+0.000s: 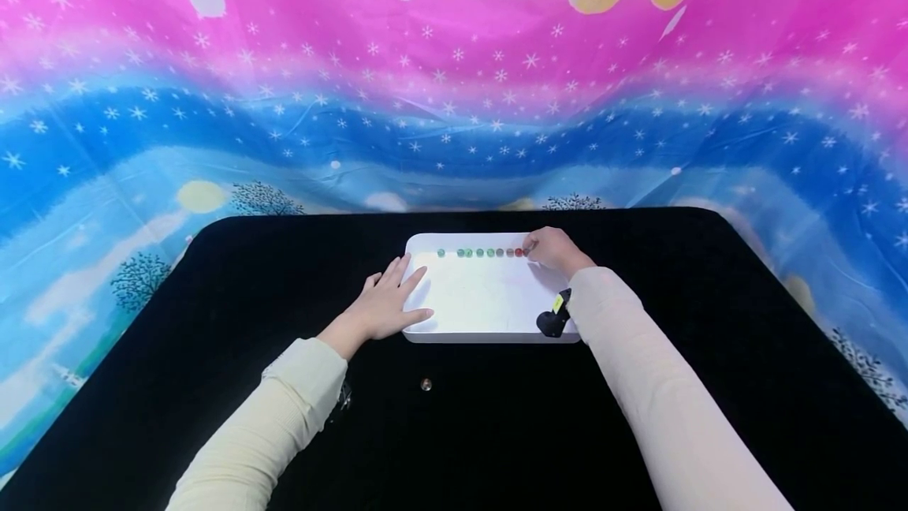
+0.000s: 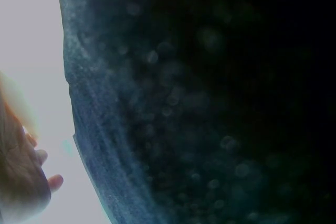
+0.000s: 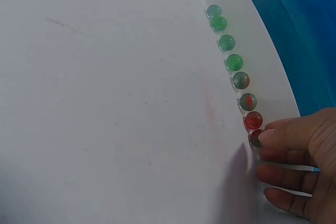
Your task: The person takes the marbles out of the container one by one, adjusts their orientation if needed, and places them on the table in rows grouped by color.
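A white tray [image 1: 482, 298] holds several glass marbles in a row along its far wall. Green marbles [image 3: 234, 62] lie toward the left end, and a red marble [image 3: 253, 120] lies toward the right. At the row's right end, my right hand [image 1: 555, 251] pinches a dark reddish marble [image 3: 256, 139] between thumb and forefinger, close beside the red one. My left hand [image 1: 383, 302] rests on the tray's left rim, fingers spread and straight. The left wrist view catches only part of that hand [image 2: 23, 166] and a dark surface.
A single marble [image 1: 426, 385] lies on the black tablecloth [image 1: 482, 448] in front of the tray. A black wrist camera [image 1: 553, 318] hangs at my right cuff over the tray's near right corner. Behind the table hangs a pink and blue patterned cloth [image 1: 454, 101].
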Available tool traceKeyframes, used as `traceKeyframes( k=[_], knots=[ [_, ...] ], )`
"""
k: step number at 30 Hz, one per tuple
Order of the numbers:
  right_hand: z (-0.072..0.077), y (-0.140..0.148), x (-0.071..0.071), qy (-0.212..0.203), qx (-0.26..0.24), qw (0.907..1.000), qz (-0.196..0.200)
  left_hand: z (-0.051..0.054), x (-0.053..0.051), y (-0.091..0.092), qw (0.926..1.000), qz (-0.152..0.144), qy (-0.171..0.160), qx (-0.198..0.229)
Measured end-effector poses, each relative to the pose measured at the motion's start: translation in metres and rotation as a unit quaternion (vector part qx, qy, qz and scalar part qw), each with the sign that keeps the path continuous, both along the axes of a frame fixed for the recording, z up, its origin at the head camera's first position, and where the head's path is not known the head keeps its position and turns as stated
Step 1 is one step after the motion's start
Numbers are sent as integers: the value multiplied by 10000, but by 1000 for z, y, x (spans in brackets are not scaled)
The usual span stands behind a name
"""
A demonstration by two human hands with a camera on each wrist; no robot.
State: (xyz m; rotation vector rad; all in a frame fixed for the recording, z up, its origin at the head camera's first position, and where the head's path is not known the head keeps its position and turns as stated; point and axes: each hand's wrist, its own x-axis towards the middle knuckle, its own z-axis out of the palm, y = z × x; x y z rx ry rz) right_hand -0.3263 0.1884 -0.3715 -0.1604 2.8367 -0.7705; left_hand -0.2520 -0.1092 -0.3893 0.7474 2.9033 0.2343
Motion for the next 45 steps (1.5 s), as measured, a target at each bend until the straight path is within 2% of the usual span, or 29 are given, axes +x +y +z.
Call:
traceKeyframes(
  k=[19,31,45],
  knots=[
    [-3,2,-1,156,319,9991,229,1,1,0,10000,10,15,13],
    [-2,5,-1,53,479,9979,443,0,0,0,10000,-20,11,77],
    [5,3,3,-33,149,9998,134,1,0,0,10000,-33,-3,31]
  ],
)
